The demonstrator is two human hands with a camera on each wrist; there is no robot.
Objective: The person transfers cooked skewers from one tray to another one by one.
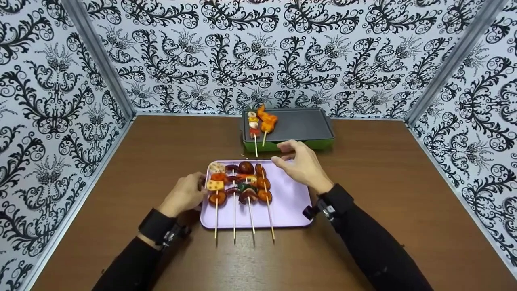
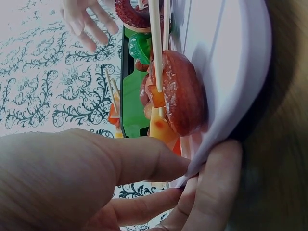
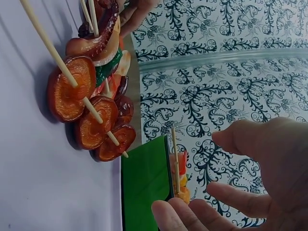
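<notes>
Head view: a lilac tray (image 1: pixel 288 202) is lying on a brown table (image 1: pixel 404 194) and carrying four food skewers (image 1: pixel 242 190) side by side, their sticks overhanging the near rim; beyond it, a green-based griddle pan (image 1: pixel 301 125) is already holding two skewers (image 1: pixel 260 123) at its left end, so by this evidence two appear placed and four are waiting on the tray. The left hand (image 1: pixel 185 195) is gripping the tray's left edge, while the right hand (image 1: pixel 303 163) is hovering above the tray's far right corner, fingers spread and loosely bent, holding nothing. Left wrist view: the left hand's fingers (image 2: pixel 144 209) and thumb (image 2: pixel 211 192) are pinching the tray rim (image 2: pixel 226 115) between them; a skewer with a round red-brown slice (image 2: pixel 180 91) and a yellow cube is lying just inside the rim, the green pan base (image 2: pixel 132 101) is showing beyond, and the right hand (image 2: pixel 86 21) is hanging in the background with fingers apart. Right wrist view: the right hand (image 3: pixel 250 183) is staying clear of everything, thumb and fingers parted, near the green pan edge (image 3: pixel 144 187); a skewer of three orange-brown slices (image 3: pixel 91 113) is resting on the lilac tray surface (image 3: pixel 43 183), apart from the hand
</notes>
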